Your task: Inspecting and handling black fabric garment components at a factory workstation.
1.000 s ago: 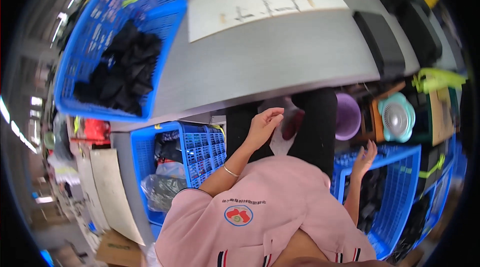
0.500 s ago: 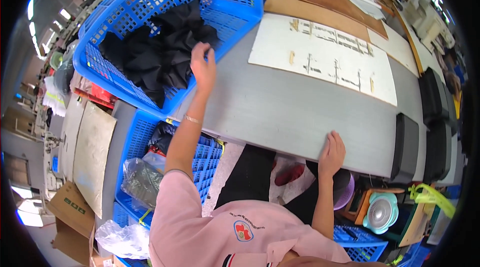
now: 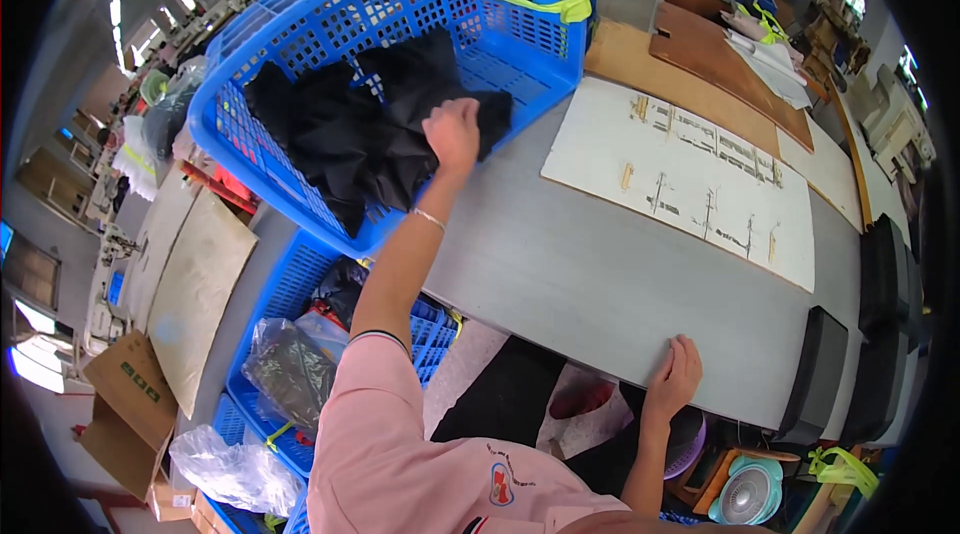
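Observation:
A heap of crumpled black cloth (image 3: 370,124) lies in a big blue plastic basket (image 3: 330,24) at the far left, up on the table. My left hand (image 3: 455,139) reaches over the near rim, its fingers closed on the cloth at the heap's right side. Part of the cloth spreads beyond my fingers toward the basket's right wall. On the table's near edge rests my right hand (image 3: 675,376), fingers stretched out and holding nothing. The grey table top (image 3: 560,284) runs between both hands.
A white marked board (image 3: 690,179) lies on the table, with brown boards (image 3: 715,64) behind it. Black box-like pieces (image 3: 815,374) stand at the right end. Below left, another blue basket (image 3: 255,334) holds plastic bags. A small turquoise fan (image 3: 748,492) sits low right.
The view has shifted, so the basket and table sit lower and farther right. My left hand has closed on the cloth, which now spreads farther right. My right hand stays at the table edge.

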A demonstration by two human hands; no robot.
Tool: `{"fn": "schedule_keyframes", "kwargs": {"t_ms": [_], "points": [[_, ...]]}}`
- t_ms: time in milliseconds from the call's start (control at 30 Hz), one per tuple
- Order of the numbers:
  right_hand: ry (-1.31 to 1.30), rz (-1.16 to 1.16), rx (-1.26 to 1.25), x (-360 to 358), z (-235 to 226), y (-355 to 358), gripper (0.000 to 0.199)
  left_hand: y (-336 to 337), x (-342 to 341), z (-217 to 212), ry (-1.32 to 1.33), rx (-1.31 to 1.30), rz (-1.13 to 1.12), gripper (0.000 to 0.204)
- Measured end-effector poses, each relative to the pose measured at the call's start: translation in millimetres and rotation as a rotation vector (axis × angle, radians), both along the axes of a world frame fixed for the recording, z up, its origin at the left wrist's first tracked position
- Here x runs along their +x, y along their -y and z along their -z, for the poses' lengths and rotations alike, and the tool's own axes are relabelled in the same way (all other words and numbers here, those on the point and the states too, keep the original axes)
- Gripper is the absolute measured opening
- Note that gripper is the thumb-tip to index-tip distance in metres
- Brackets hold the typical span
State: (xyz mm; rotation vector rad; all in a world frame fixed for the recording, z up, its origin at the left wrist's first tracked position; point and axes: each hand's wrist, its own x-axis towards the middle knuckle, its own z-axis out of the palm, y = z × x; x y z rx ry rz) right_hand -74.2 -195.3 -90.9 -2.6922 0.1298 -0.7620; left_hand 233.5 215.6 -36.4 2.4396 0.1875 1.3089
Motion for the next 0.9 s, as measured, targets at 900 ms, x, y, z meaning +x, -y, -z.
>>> {"fn": "schedule_keyframes", "kwargs": {"t_ms": [900], "points": [[-0.108,-0.164,1.584,42,19,-10,0.053,238,-402,-28,-0.360,-0.546,1.275,0.044]]}}
